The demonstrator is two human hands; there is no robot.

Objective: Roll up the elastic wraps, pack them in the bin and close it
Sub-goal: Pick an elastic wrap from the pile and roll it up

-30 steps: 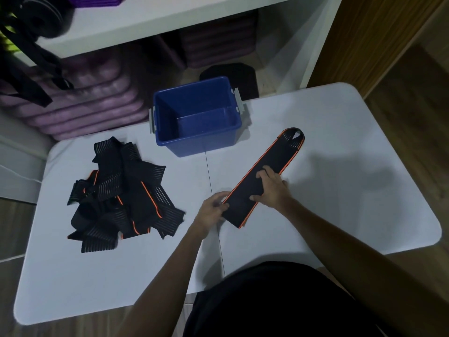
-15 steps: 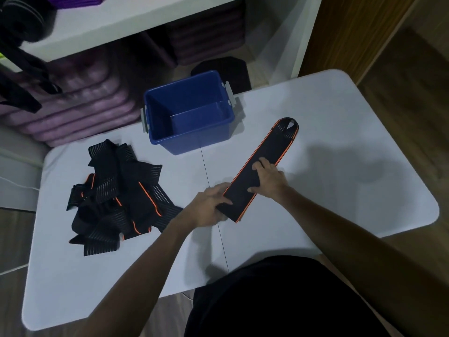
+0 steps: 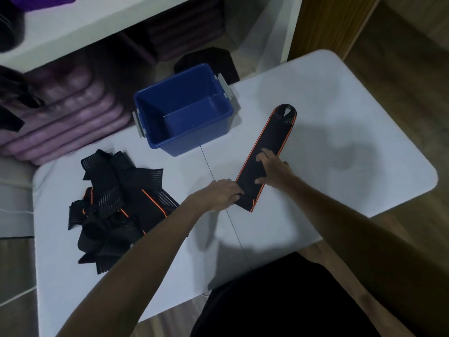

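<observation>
Head view: looking down over a white table (image 3: 340,122), the person's dark clothing at the near edge.
Left hand (image 3: 220,194): at the near end of the flat wrap, fingers curled onto its corner and gripping it.
Right hand (image 3: 273,170): lying on the flat wrap a little farther up, fingers fairly straight and spread, pressing the band down onto the table.
Flat wrap (image 3: 269,152): a black elastic band with orange edging, stretched out straight on the table and running diagonally from between the hands away to the right; its rounded far end has a small loop opening and lies to the right of the bin.
Wrap pile (image 3: 116,207): a loose heap of black ribbed wraps with orange trim, unrolled, on the left part of the table, well apart from the flat wrap.
Bin (image 3: 155,132): blue plastic, grey latches on both short sides, standing open at the far edge of the table with nothing visible inside.
Beyond the table: purple mats (image 3: 63,117) stacked under a white shelf (image 3: 97,25), and a wooden panel (image 3: 335,23) at the far right.
</observation>
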